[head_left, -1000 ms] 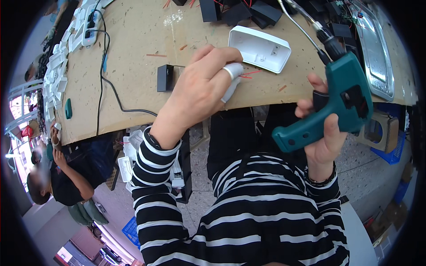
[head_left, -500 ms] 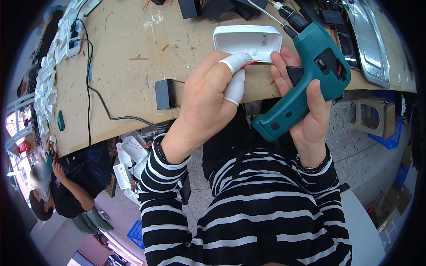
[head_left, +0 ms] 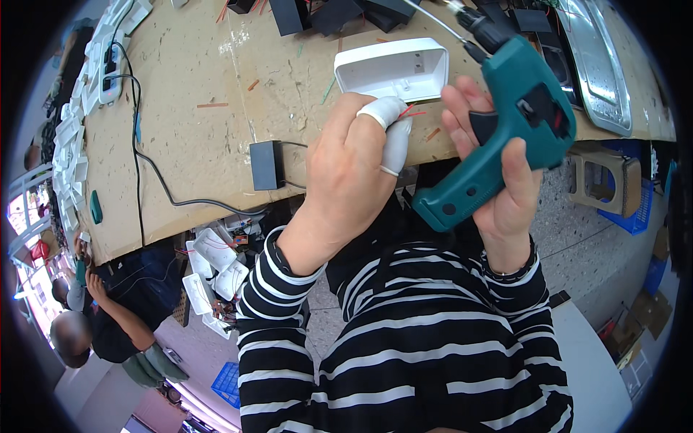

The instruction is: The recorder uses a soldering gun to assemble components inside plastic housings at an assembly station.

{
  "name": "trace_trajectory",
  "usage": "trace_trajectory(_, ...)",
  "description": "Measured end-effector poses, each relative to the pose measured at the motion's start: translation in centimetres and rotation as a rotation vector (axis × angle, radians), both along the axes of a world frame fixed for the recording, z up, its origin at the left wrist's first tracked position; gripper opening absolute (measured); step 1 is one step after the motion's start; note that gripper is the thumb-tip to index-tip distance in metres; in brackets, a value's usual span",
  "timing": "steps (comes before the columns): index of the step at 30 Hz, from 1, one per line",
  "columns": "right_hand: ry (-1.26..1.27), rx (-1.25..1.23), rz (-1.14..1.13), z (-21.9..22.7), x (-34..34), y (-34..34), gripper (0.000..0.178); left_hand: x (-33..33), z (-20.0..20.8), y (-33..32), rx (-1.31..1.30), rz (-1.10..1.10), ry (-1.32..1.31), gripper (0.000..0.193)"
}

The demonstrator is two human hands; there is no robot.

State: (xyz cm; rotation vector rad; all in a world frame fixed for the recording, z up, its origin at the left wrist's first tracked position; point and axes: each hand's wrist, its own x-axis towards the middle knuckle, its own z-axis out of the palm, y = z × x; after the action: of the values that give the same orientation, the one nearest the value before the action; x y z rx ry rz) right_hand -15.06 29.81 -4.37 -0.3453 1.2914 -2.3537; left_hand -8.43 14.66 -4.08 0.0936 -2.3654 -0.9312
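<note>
My left hand [head_left: 346, 169] has white finger cots on its thumb and forefinger. These are pinched together around thin red wires [head_left: 411, 112], whose ends stick out past the fingertips. A green pistol-grip soldering gun [head_left: 498, 133] lies in my right hand [head_left: 509, 195]. My right thumb is on one side of it and the fingers on the other, loosely by the black trigger; its metal tip points to the far side. Beyond my left fingertips an open white plastic case [head_left: 393, 70] rests on the table. A small black box [head_left: 266, 165] with a dark wire sits left of my left hand.
Black cables [head_left: 137, 137] run across the table [head_left: 216, 72] from a white power strip [head_left: 108, 85]. Black boxes [head_left: 332, 16] are heaped at the far side. A metal tray [head_left: 605, 79] stands at the right. Another person [head_left: 119, 310] works at the left.
My left hand has shifted slightly right, and the red wire ends now show more clearly above its fingertips. The soldering gun stays in my right hand, tilted a little differently.
</note>
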Motion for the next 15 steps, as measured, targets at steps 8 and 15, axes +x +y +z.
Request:
trace_trajectory(8,0.229,0.247,-0.068,1.3,1.9,6.4,0.077,-0.8,0.0,-0.8,-0.356,0.113,0.092,0.022)
trace_trajectory(15,0.135,0.478,-0.049,2.4,5.9,8.6,0.080,-3.0,-0.5,-2.2,-0.278,0.125,0.185,0.011)
